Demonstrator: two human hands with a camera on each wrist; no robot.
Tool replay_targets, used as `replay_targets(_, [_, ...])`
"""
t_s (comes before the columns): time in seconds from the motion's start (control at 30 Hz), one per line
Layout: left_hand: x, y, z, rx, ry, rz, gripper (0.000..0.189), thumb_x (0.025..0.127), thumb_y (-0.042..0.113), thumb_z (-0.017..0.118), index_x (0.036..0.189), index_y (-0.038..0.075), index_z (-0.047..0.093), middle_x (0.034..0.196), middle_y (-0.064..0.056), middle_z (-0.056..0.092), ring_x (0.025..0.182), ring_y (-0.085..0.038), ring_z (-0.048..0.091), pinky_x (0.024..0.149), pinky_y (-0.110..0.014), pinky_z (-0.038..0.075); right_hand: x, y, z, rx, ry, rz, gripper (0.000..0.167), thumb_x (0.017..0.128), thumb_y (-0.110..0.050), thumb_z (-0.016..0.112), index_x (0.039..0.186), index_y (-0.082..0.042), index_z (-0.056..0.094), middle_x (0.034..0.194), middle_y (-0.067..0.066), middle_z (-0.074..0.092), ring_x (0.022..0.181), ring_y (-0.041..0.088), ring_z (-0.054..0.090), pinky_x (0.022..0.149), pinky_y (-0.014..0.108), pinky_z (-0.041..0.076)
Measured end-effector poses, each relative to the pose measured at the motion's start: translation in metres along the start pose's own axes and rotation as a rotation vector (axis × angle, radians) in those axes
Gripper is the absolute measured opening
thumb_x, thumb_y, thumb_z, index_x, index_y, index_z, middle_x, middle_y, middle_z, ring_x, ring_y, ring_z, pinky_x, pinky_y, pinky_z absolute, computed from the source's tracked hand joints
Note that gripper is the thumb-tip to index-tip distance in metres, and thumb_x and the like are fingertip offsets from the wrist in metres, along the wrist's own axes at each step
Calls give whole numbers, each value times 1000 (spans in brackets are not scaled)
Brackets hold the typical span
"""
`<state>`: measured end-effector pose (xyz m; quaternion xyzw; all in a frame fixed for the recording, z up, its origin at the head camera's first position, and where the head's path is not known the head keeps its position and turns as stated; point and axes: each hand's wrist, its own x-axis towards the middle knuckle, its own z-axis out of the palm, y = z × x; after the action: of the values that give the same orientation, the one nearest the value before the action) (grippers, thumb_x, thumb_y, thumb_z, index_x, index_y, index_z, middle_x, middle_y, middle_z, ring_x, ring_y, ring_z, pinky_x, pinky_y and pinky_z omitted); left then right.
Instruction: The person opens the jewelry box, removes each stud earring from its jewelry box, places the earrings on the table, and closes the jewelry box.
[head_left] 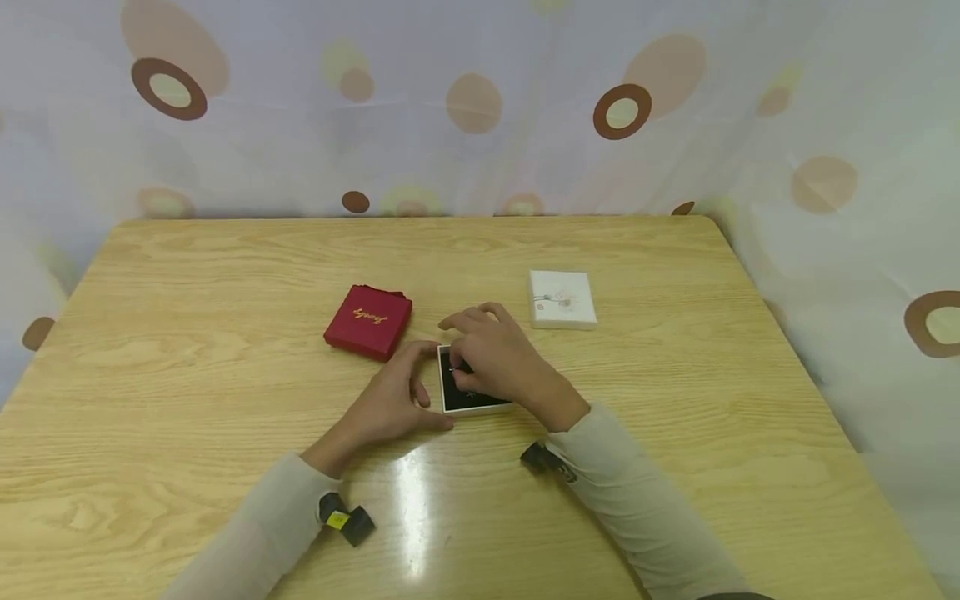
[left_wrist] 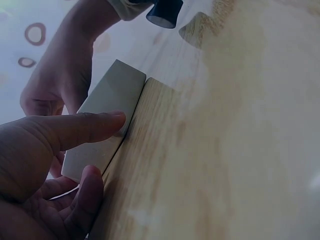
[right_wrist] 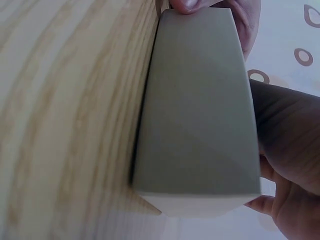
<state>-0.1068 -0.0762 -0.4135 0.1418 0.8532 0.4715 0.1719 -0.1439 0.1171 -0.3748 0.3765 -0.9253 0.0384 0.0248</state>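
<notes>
A small white-sided jewelry box (head_left: 477,410) with a black insert (head_left: 456,398) lies open-topped on the table. My left hand (head_left: 393,396) grips its left end, forefinger at the far corner and thumb at the near one; in the left wrist view, that thumb (left_wrist: 97,127) lies along the box's pale side wall (left_wrist: 117,90). Over the box, my right hand (head_left: 491,354) bends down and pinches a tiny silver jewelry piece (head_left: 452,369) at the insert's left part. Another small silvery mark (head_left: 471,395) shows on the insert. The right hand hides much of the box's interior.
A dark red square box (head_left: 369,321) with gold lettering sits beyond the left hand. To the far right of the hands lies a flat white box lid (head_left: 562,298) with a flower print. The wooden table (head_left: 697,375) meets a patterned curtain (head_left: 420,125) behind.
</notes>
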Motion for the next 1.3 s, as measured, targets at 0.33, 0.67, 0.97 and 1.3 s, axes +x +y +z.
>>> replay_targets(0.33, [0,0,2,-5,3,5,93,67,20,93,144,12,41,98,-9,57,73,-13,57,67,-26,45,-2,3,-2,19,-10,-19,10,81,-25,76,74,-20,72,132,1,64,128,20,56,113,47,37])
replay_targets(0.67, [0,1,1,9,14,-13,95,65,20,94,144,14,42,89,-7,59,72,-14,57,67,-28,45,-5,16,-11,116,7,-9,9,86,-23,73,78,-19,74,132,3,64,129,25,56,112,52,38])
replay_targets(0.97, [1,-1,3,1,26,-7,95,63,18,95,143,11,43,82,-8,59,70,-14,56,69,-27,45,-16,51,-21,198,22,124,9,85,-22,72,77,-20,75,136,5,62,133,31,52,114,58,31])
replay_targets(1.3, [1,-1,3,-8,32,-9,95,63,17,95,143,11,43,79,-8,58,70,-14,56,69,-27,45,-39,94,-25,298,-30,284,12,79,-18,74,68,-19,71,147,14,52,143,38,34,116,67,12])
